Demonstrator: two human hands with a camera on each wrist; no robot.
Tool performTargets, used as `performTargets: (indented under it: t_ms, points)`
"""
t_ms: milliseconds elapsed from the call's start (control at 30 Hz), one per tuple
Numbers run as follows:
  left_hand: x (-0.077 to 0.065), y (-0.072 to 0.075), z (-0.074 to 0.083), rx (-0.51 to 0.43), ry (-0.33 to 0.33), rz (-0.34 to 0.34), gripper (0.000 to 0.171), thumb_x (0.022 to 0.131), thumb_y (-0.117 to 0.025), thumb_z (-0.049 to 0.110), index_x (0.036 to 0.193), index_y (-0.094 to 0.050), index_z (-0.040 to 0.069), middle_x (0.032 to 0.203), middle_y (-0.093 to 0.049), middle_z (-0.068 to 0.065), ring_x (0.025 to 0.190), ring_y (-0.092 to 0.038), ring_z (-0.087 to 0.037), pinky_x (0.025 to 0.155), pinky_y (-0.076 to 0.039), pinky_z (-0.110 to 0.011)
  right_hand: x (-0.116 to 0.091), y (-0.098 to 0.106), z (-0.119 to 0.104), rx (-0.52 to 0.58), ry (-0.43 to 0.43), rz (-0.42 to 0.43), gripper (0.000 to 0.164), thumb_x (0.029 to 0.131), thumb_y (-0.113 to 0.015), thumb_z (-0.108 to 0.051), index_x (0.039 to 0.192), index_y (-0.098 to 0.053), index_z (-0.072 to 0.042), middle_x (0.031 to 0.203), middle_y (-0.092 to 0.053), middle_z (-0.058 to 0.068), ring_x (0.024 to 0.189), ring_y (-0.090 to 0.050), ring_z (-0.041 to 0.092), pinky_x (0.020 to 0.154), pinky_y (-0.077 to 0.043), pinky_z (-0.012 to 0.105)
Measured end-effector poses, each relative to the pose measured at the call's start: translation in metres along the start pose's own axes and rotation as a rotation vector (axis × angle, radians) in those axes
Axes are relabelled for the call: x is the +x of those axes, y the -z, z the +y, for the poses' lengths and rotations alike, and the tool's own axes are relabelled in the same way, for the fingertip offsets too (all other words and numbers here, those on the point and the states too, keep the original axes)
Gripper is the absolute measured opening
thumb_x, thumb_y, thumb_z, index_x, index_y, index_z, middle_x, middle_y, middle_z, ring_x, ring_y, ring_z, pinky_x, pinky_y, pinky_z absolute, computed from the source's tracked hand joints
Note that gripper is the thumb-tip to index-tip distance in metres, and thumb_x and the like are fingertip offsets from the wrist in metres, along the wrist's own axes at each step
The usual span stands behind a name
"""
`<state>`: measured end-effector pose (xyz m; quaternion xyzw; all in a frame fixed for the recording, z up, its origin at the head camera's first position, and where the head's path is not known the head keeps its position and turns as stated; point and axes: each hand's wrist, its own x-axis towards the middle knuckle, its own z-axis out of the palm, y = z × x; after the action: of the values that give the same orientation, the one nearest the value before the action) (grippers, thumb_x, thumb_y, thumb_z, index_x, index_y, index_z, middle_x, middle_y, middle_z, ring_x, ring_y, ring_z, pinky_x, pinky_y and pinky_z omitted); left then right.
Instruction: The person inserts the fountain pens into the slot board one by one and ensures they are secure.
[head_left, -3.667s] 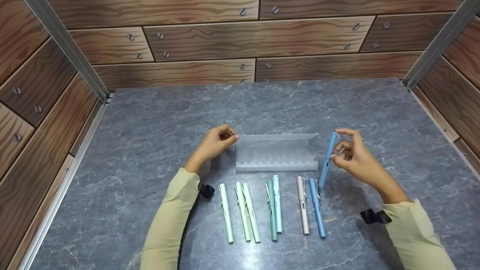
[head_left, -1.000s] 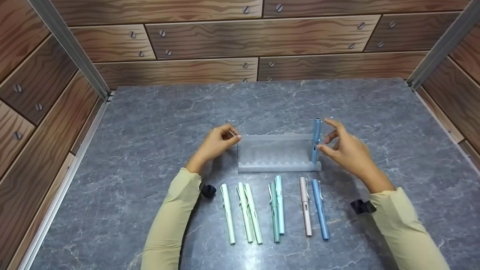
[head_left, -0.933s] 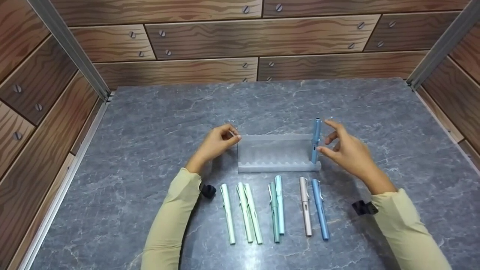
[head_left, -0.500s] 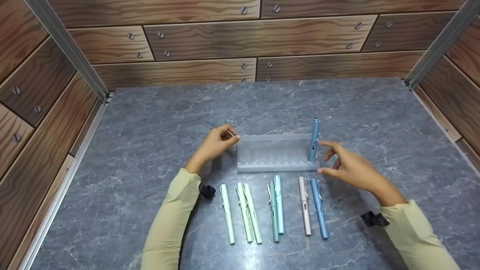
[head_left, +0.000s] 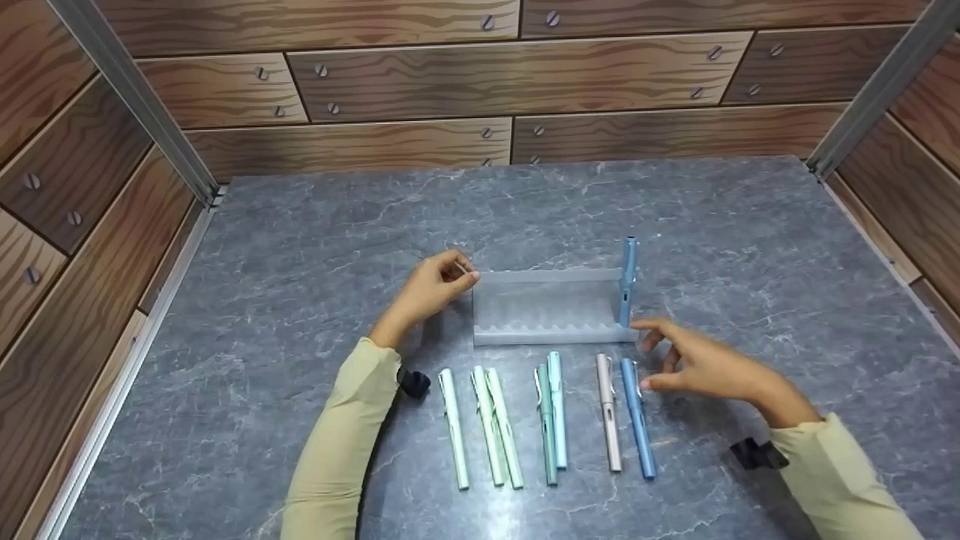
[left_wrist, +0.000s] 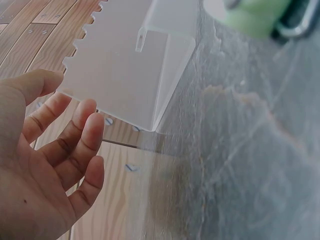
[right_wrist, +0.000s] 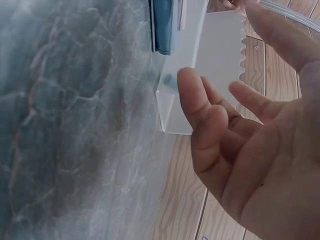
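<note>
A frosted clear pen rack (head_left: 547, 301) with notched edges stands mid-table. My left hand (head_left: 433, 286) pinches its upper left corner; the left wrist view shows thumb and index finger (left_wrist: 50, 107) at the panel's edge. One blue pen (head_left: 628, 274) stands upright in the rack's right end slot, with no hand on it. My right hand (head_left: 697, 365) holds nothing, its fingers parted and loosely bent. Its thumb is right beside the upper part of a darker blue pen (head_left: 639, 427) lying on the table; the index fingertip is near the rack's lower right corner.
Left of the blue pen lie a pinkish-grey pen (head_left: 609, 420), a light blue pen (head_left: 557, 412), a teal pen (head_left: 548, 439) and three pale green pens (head_left: 454, 431). Wood-patterned walls (head_left: 480, 75) enclose the grey marbled table (head_left: 360, 217) at back and sides.
The blue pen carried by my right hand now stands in the rack's right end. My right hand has let go and moved down toward the lying blue pen. My left hand stays at the corner.
</note>
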<state>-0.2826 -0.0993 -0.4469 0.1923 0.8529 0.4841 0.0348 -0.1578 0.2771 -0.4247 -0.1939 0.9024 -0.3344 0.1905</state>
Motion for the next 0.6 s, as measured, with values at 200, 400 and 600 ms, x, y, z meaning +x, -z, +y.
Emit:
performTargets:
  t_ms: [200,400,600]
  points:
    - [-0.001,0.0,0.0,-0.015,0.01,-0.008,0.017,0.091,-0.067,0.023,0.096,-0.064,0.007,0.078,-0.063,-0.001,0.067,-0.051,-0.009,0.062,-0.041,-0.023,-0.002,-0.005,0.005,0.015,-0.024,-0.08,0.082,0.081,-0.077,-0.035,0.144,-0.035,-0.005,0.12,-0.051,0.019,0.072,-0.054,0.011,0.058,-0.047,0.024]
    - [0.0,0.0,0.0,-0.03,0.024,-0.012,0.016,0.09,-0.067,0.022,0.096,-0.064,0.007,0.078,-0.063,0.0,0.066,-0.052,-0.008,0.062,-0.042,-0.023,-0.002,-0.006,0.009,0.003,-0.016,-0.106,0.08,0.079,-0.078,-0.035,0.142,-0.038,-0.005,0.118,-0.052,0.019,0.071,-0.051,0.009,0.059,-0.045,0.023]
    - [0.0,0.0,-0.001,-0.025,0.014,-0.011,0.017,0.09,-0.066,0.022,0.096,-0.064,0.006,0.078,-0.062,0.0,0.067,-0.051,-0.009,0.062,-0.042,-0.023,0.0,-0.007,0.012,0.008,0.03,-0.107,0.079,0.077,-0.079,-0.03,0.14,-0.04,-0.003,0.114,-0.051,0.019,0.075,-0.051,0.01,0.063,-0.047,0.022]
